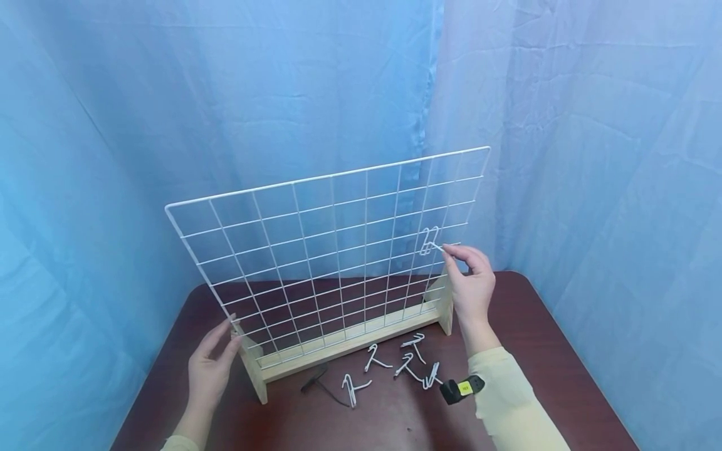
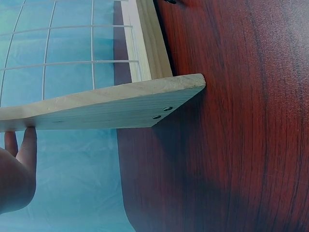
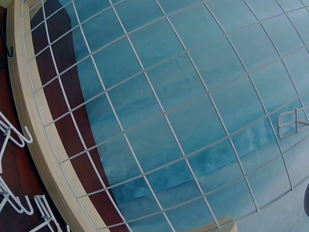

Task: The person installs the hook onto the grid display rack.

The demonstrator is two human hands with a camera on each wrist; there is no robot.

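A white wire grid panel point(image 1: 366, 219) stands in a light wooden stand point(image 1: 350, 338) on a dark red-brown table. My right hand point(image 1: 472, 285) pinches the outer end of the prong of a white wire hook point(image 1: 427, 243), whose back frame lies against the grid's right part. The same hook point(image 3: 292, 122) shows at the right edge of the right wrist view. At the stand's left end, my left hand point(image 1: 211, 366) holds the side board point(image 2: 111, 106) between thumb and fingers; its fingertips are partly hidden there.
Several loose white hooks point(image 1: 354, 388) lie in front of the stand, beside a black hook point(image 1: 321, 382). A black strap with a yellow label point(image 1: 464, 388) sits on the right sleeve. Blue curtains point(image 1: 316, 88) surround the table point(image 1: 541, 351).
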